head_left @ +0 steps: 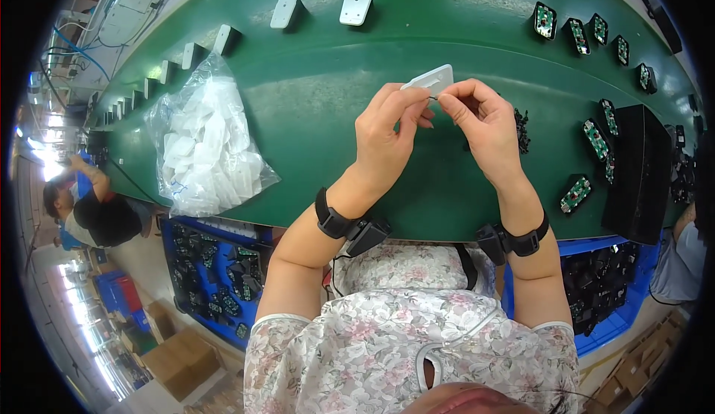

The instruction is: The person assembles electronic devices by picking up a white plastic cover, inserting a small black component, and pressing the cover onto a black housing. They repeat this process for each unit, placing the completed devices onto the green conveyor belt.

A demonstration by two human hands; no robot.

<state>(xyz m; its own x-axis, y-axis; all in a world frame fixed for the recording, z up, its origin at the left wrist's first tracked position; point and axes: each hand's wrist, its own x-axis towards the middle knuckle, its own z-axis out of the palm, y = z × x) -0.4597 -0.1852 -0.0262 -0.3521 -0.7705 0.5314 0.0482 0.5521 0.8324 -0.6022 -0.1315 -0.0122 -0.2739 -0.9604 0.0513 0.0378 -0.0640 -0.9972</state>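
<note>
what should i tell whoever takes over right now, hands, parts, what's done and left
Left hand and right hand: both in a fingertip grip on one white plastic cover, raised above the green conveyor belt.
Supply: clear bag of white covers at left.
Done: white covers lie spaced along the belt's far side.
Left: green circuit boards in black housings at right lie uncovered.

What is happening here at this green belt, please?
A person holds a small white plastic cover up over the green conveyor belt. The left hand and the right hand pinch something thin and dark at its lower edge; it is too small to tell what. A clear bag of white parts lies to the left, and black housings with green circuit boards lie to the right.
</note>
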